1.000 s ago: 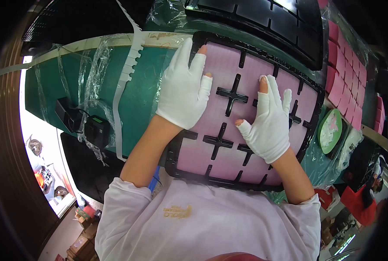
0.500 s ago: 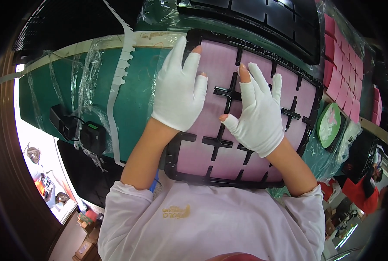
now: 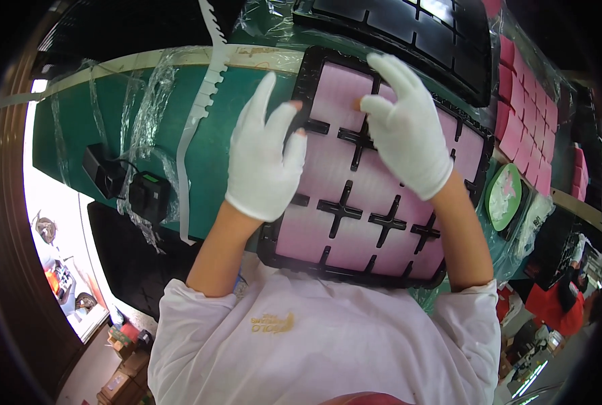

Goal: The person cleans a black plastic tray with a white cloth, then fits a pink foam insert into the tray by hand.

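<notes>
Through the head camera I see a black plastic tray with a rounded frame, tilted slightly askew on the green tabletop in front of the wearer's torso. Its pink panel shows between cross-shaped black dividers. My left hand, in a white glove with bare thumb and index tips, has its fingers spread over the tray's left edge; I cannot tell whether it touches. My right hand, gloved alike, reaches over the far side, its upper fingers extended and a bare fingertip bent inward; I cannot tell whether it pinches anything. Beyond lies a second black tray; pink blocks stand in rows at right, near a green oval dish.
</notes>
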`<state>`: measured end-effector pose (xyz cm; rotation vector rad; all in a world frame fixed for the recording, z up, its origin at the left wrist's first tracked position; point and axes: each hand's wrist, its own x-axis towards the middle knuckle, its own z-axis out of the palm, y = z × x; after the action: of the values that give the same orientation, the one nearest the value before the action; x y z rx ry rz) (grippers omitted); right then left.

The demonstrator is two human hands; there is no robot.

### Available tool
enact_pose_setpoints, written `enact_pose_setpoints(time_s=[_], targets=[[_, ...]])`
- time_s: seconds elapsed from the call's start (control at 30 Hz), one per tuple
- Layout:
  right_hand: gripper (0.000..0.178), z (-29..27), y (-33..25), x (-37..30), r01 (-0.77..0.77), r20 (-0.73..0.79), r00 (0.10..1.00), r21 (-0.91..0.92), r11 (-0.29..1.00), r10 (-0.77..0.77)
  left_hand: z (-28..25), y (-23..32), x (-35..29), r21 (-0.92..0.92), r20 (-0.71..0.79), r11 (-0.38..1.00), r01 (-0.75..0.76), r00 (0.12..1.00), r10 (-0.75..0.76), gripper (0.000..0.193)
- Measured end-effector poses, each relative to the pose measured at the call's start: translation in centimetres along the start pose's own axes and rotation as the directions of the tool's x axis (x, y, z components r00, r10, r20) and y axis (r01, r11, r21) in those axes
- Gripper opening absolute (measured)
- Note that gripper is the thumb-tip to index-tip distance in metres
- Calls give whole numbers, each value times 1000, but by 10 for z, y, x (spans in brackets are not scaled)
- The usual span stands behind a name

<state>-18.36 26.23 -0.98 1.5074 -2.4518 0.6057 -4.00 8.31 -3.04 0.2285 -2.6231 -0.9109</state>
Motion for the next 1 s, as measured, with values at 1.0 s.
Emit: enact_pose_setpoints(time_s=[1.0], targets=[[18, -35, 15, 88, 566, 207, 779, 174, 806, -592, 2, -6, -154, 89, -192, 996, 2, 981, 15, 38]])
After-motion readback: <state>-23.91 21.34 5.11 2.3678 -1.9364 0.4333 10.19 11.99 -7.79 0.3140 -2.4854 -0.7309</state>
